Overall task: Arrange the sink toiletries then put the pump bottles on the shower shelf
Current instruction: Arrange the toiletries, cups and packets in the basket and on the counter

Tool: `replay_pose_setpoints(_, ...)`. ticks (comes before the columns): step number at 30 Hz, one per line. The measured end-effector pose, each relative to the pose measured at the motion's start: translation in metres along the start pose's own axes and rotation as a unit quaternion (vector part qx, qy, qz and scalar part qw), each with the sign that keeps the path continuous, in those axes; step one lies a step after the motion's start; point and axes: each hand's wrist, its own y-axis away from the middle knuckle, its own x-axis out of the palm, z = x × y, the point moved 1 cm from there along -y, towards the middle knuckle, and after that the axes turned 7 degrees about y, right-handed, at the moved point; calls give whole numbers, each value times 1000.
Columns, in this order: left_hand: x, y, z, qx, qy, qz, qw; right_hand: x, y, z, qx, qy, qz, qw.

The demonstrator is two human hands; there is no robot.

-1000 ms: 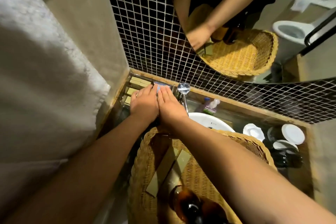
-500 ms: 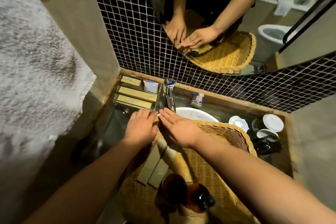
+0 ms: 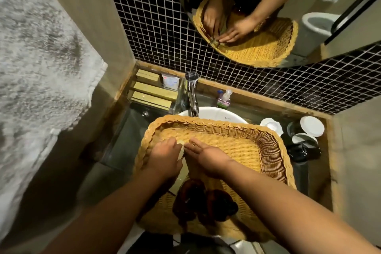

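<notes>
Both hands have come back from the rear left corner of the counter (image 3: pixel 125 130), where a second ago they were setting down stock, and are now inside the wicker basket (image 3: pixel 274 150) that sits over the basin (image 3: pixel 214 112). Three long boxes (image 3: pixel 153 90) lie side by side in the clear tray (image 3: pixel 148 103) beside the tap (image 3: pixel 191 90), so that batch is judged placed. The left hand (image 3: pixel 162 158) has its fingers curled over a pale packet (image 3: pixel 181 151) lying against the basket's left wall. The right hand (image 3: pixel 208 159) lays straight, close-set fingers against the same packet without gripping it. Another sink item is therefore judged to be in hand. The two amber pump bottles (image 3: pixel 190 198) lie on their sides at the near end of the basket, untouched. The shower shelf is not in view and that step is not yet begun.
</notes>
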Motion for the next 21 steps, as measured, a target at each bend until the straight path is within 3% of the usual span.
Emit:
replay_pose_setpoints(5,15,7,0,-24,45,14,999,19,2,4,-15,62,-3,998)
replay_pose_setpoints(11,16,4,-2,-9,36,35,999,34,11,-2,-11,65,-74,995)
replay_pose_setpoints(17,16,-11,-16,20,15,58,998,56,43,-26,74,15,-76,994)
replay_pose_setpoints(21,17,-28,-34,16,4,46,999,60,69,-45,189,-50,-48,980)
